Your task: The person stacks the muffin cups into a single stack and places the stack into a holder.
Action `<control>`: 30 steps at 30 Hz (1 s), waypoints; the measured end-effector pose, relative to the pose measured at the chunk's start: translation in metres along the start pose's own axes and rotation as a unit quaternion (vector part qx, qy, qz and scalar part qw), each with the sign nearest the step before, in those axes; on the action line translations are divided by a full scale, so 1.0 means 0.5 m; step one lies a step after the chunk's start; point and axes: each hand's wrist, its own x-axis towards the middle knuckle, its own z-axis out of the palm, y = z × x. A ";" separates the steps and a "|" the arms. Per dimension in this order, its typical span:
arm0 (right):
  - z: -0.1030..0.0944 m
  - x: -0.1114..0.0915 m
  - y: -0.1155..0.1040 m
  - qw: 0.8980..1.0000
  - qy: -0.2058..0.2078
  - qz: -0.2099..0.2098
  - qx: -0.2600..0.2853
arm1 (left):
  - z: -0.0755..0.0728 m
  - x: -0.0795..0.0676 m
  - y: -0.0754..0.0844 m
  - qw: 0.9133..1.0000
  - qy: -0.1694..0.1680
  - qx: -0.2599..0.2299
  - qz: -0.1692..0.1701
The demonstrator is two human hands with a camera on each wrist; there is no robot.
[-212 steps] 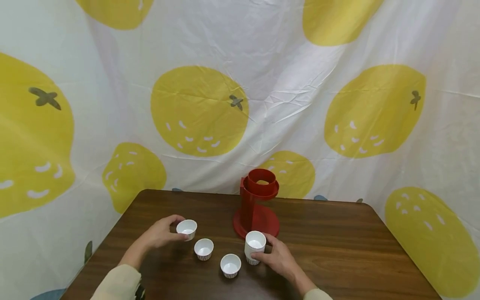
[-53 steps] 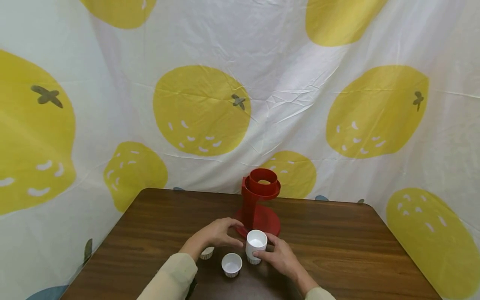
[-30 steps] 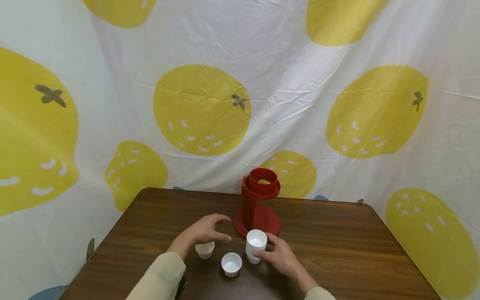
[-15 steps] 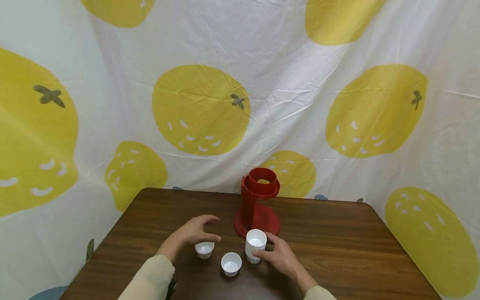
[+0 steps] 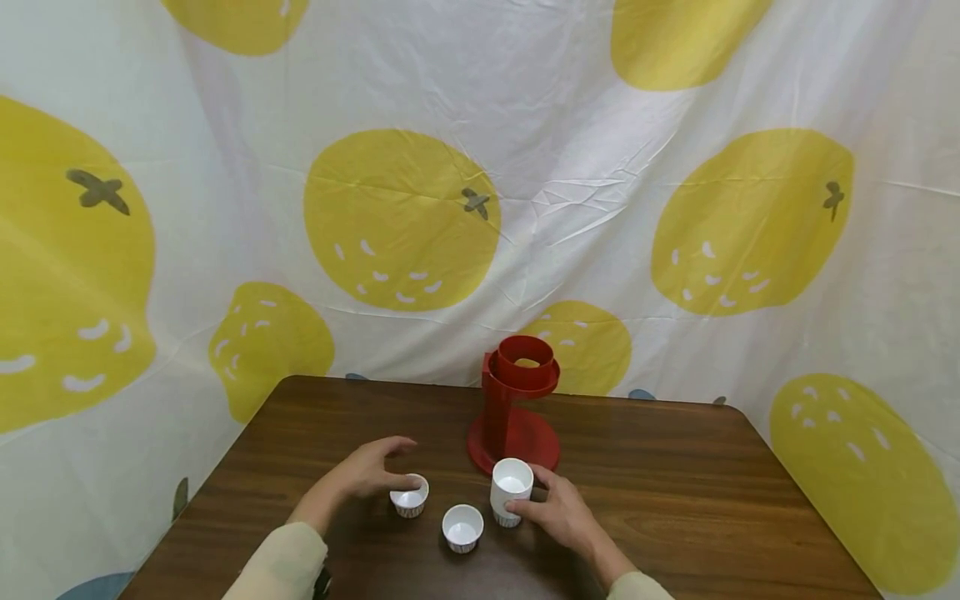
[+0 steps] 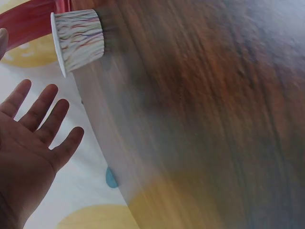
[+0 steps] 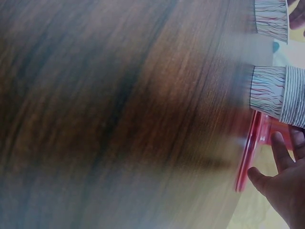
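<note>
A stack of nested white paper baking cups [image 5: 502,498] stands upright on the table, my right hand [image 5: 558,510] holding its side with thumb and fingers. The right wrist view shows the stack's many ridged rims [image 7: 289,95] and a streaky coloured pattern. My left hand [image 5: 363,469] hovers with spread fingers at a single baking cup [image 5: 409,502]; its thumb overlaps that cup's rim, and contact cannot be told. In the left wrist view the left hand's fingers [image 6: 40,107] are extended with nothing between them. Another single baking cup [image 5: 462,529] stands upright between this one and the stack.
A red stand [image 5: 497,417] with a round base and an upper ring holder is just behind the stack. The brown wooden table [image 5: 675,483] ends at a curtain [image 5: 555,250] printed with yellow lemons.
The cup in my left hand earliest is no longer seen separately, and the stack looks slightly taller. My left hand has drawn back leftward from the stack to the left cup. The right hand stayed put.
</note>
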 end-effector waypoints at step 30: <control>-0.001 0.000 0.003 1.000 -0.006 0.001 0.009 | 0.033 -0.042 -0.039 0.999 -0.013 -0.007 -0.038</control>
